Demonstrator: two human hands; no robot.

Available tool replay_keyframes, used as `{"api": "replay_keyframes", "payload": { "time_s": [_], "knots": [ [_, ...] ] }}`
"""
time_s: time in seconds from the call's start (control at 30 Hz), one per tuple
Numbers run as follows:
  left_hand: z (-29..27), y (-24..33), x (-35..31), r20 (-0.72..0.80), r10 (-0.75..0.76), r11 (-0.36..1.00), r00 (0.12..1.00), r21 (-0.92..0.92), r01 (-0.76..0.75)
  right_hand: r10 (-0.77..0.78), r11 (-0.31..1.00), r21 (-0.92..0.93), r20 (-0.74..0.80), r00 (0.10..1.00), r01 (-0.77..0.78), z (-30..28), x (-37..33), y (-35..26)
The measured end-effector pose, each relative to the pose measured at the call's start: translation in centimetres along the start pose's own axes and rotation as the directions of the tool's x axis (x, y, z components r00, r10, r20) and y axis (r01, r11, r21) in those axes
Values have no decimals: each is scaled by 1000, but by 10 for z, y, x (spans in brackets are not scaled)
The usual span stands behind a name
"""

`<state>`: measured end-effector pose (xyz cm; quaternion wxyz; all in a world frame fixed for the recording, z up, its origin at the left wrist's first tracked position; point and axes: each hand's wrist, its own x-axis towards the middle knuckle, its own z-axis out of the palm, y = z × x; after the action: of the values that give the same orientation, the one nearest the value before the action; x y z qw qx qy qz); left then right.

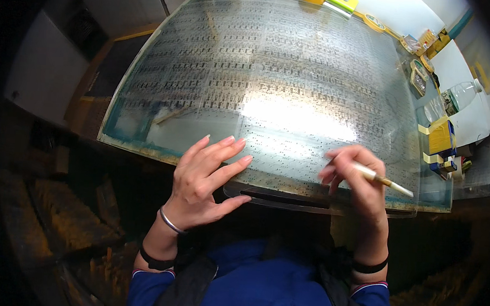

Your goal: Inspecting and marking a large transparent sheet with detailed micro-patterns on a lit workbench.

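Note:
A large glossy translucent panel (294, 61), covered in rows of tiny dark marks, lies in front of me. Over its near edge, left of the middle, my left hand (202, 178) is spread, palm down, fingertips at the surface and thumb stretched to the right. It grips nothing. My right hand (360, 181) is closed around a slim pen-like tool (390, 184), pale with a brownish band. The tool's pale end points right and slightly toward me; its exact kind is unclear. The right fingertips, slightly blurred, are above the panel's marked near part.
A clear sheet with a dark slot (292, 201) overhangs the panel's near edge. To the right are a yellow-and-blue box (441, 138), a clear plastic bottle (463, 97) and a small tin (418, 82). Tape rolls (373, 23) and a green-and-white object (341, 2) lie along the far edge.

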<state>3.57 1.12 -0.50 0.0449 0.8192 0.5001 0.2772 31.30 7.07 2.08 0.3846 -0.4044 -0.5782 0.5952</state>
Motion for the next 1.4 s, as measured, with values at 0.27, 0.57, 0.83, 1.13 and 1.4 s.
{"api": "replay_keyframes", "payload": {
  "time_s": [0.27,0.57,0.83,1.13,1.4],
  "knots": [
    [-1,3,-3,4,-9,1000,1000,27,9,-374,681,-633,134,918,369,13,8,21],
    [-10,3,-1,71,15,1000,997,14,-16,-61,981,-75,753,655,178,11,-42,-15],
    [-23,3,-6,1,-64,986,998,153,63,-131,961,-270,-283,950,52,-49,-100,-21],
    [34,45,-17,303,269,837,914,-543,-66,-215,824,-564,-224,951,54,-85,-90,13],
    [54,55,-9,537,110,665,836,-665,339,-226,801,-594,-190,955,72,-88,-90,19]
  ]
}}
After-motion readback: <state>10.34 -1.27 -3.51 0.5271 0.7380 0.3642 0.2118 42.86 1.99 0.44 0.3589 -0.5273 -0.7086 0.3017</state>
